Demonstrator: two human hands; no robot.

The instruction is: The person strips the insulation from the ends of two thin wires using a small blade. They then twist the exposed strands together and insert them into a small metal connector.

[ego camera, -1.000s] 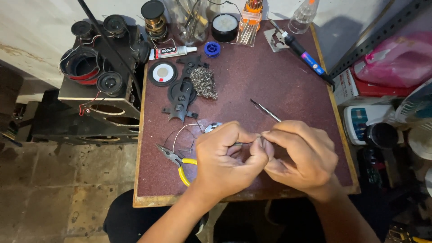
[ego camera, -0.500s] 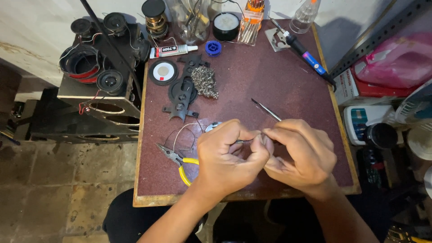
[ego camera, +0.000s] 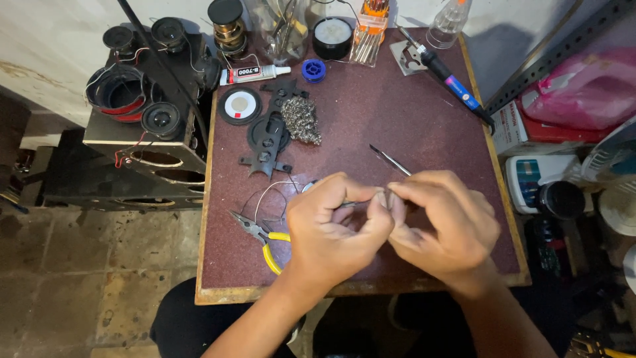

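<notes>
Both hands — left [ego camera: 334,229], right [ego camera: 444,222] — pinch a small metal part [ego camera: 351,204]; white glue tube [ego camera: 255,73] behind

Maroon table [ego camera: 424,119] bears pliers [ego camera: 262,237], glue tube [ego camera: 255,73].

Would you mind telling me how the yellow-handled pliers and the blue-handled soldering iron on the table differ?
The pliers lie at the table's near left edge, right beside the left hand; the soldering iron lies at the far right corner, away from both hands. The pliers have two yellow grips and short pointed jaws; the soldering iron is one long straight rod with a black and blue handle. Both lie flat and slantwise on the table, and neither is held.
</notes>
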